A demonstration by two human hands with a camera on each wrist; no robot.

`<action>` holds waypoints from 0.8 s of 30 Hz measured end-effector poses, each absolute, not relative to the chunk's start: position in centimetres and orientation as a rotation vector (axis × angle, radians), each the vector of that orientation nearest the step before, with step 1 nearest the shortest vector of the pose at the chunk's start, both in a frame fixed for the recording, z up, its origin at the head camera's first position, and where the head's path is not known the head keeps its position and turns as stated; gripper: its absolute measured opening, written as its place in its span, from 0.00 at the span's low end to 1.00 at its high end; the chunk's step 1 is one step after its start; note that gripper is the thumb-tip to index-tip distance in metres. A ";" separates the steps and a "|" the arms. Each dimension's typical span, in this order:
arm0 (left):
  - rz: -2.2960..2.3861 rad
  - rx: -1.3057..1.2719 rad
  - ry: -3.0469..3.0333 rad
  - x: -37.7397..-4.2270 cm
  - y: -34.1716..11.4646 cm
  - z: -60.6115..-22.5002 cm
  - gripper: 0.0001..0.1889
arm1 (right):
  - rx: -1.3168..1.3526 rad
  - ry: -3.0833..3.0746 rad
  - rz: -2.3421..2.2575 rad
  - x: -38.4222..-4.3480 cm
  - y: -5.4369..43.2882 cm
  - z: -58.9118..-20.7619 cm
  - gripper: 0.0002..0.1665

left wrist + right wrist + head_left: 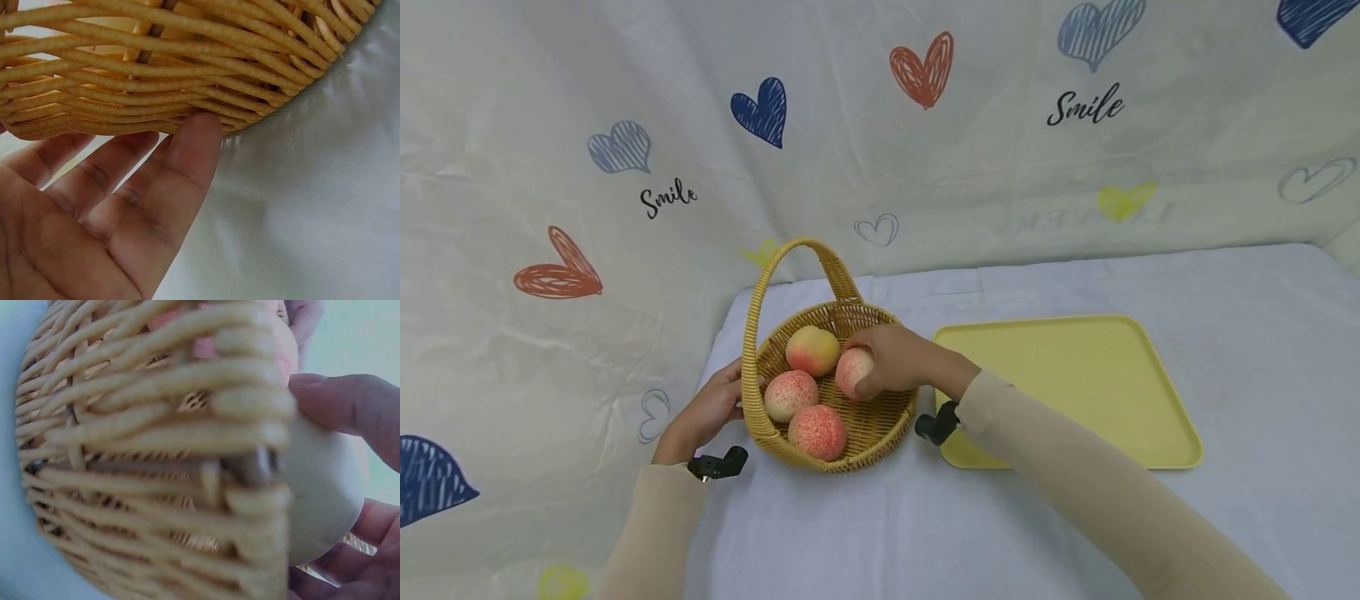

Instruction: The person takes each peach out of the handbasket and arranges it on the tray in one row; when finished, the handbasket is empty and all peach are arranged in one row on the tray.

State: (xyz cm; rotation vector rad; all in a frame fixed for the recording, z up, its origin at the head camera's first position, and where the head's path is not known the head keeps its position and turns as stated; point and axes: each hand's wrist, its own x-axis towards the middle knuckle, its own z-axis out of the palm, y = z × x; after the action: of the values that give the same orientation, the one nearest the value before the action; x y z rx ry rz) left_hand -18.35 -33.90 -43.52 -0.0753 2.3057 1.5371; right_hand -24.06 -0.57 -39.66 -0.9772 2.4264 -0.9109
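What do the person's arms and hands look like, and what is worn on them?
Plain beige long sleeves cover both arms. A small, black, angular device sits near each wrist. The left hand and right hand wear no gloves.

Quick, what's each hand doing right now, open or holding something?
Left hand: open, fingers touching the wicker basket.
Right hand: closed, holding a peach.
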 end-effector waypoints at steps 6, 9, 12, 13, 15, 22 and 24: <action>1.533 -0.067 2.315 -18.3 -34.0 -43.5 0.25 | -0.946 2.414 -1.008 -24.2 0.6 -39.1 0.35; 1.534 -0.075 2.317 -18.3 -34.0 -43.5 0.25 | -0.926 2.408 -1.044 -24.2 1.2 -38.7 0.35; 1.544 -0.088 2.312 -18.3 -33.9 -43.4 0.24 | -0.890 2.408 -1.079 -24.2 1.8 -38.3 0.35; 1.544 -0.082 2.313 -18.3 -33.8 -43.4 0.24 | -0.881 2.410 -1.090 -24.1 2.0 -38.1 0.35; 1.549 -0.087 2.311 -18.3 -33.8 -43.4 0.24 | -0.858 2.412 -1.115 -24.1 2.5 -37.9 0.36; 1.560 -0.056 2.312 -18.1 -33.7 -43.4 0.23 | -0.800 2.417 -1.193 -24.2 4.1 -37.5 0.38; 1.559 -0.053 2.313 -18.1 -33.7 -43.4 0.24 | -0.789 2.421 -1.204 -24.4 4.6 -37.5 0.38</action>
State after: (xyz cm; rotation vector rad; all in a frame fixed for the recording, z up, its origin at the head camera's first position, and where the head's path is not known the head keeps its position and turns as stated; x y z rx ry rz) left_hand -18.05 -33.68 -43.43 -0.0527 2.3134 1.5585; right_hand -24.35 4.59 -37.51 -0.7891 2.4211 -1.2039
